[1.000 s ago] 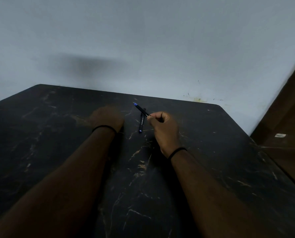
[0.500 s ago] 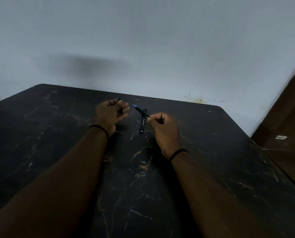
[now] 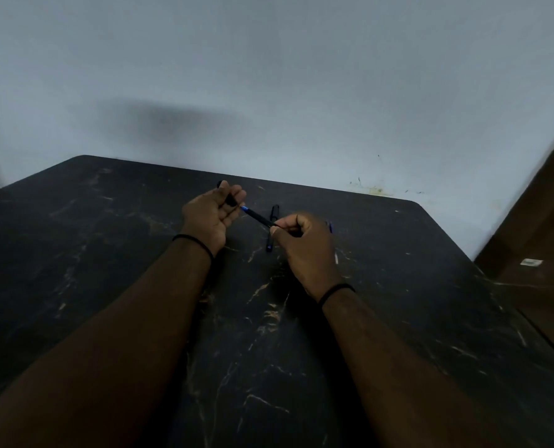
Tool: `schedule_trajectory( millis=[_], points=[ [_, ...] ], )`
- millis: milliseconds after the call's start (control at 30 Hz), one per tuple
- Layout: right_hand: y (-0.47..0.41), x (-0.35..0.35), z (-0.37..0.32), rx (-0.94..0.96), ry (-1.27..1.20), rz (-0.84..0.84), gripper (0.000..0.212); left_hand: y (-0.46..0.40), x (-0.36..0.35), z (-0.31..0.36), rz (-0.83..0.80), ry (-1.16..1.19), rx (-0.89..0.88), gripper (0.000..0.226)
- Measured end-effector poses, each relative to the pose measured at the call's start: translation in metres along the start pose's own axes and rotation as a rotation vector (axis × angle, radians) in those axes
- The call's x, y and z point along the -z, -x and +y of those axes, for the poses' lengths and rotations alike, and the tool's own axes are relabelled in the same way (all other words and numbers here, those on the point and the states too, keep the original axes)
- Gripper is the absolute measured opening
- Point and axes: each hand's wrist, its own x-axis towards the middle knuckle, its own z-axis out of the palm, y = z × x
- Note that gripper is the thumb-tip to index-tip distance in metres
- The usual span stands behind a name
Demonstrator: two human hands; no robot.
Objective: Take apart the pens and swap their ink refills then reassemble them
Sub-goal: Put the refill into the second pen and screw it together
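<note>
Right hand (image 3: 301, 244) hides rear of held pen (image 3: 259, 216); black piece (image 3: 230, 199) in left hand (image 3: 212, 215) unidentifiable.

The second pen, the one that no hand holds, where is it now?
In the head view the second pen lies on the dark table, just left of the right hand and behind the pen it grips.

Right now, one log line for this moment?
left hand: holds black cap | right hand: pinches uncapped pen | second pen: on table
</note>
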Motion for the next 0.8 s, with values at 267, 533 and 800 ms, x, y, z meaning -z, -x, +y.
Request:
schedule_trajectory(
  millis=[267, 533, 800],
  points=[
    [0.002, 0.001, -0.003, 0.014, -0.008, 0.027, 0.001, 0.007, -0.008, -0.003, -0.062, -0.012, 0.119, 0.008],
    [0.002, -0.001, -0.002, 0.028, 0.023, 0.058, 0.008, 0.013, -0.012, -0.004, -0.139, -0.09, 0.15, 0.011],
    [0.0, 0.0, -0.001, 0.026, -0.029, 0.102, 0.004, 0.017, -0.017, -0.011, -0.202, -0.345, 0.09, 0.027]
  ],
)
